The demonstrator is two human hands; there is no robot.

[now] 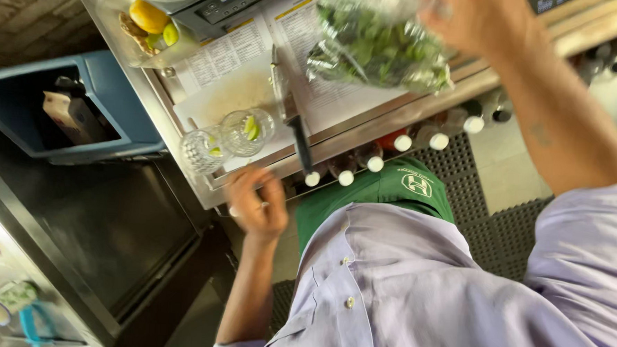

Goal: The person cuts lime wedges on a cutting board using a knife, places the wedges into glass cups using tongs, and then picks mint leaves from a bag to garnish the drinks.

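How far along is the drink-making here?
Done: lime pieces sit in the two glasses on the cutting board, and the knife lies set down. In hand: the right hand holds a bag of green leaves; the left hand hovers near the glasses. No leaves are in them yet.

Left hand [257, 204] hangs loosely curled; right hand [476, 20] reaches forward, grip closed.
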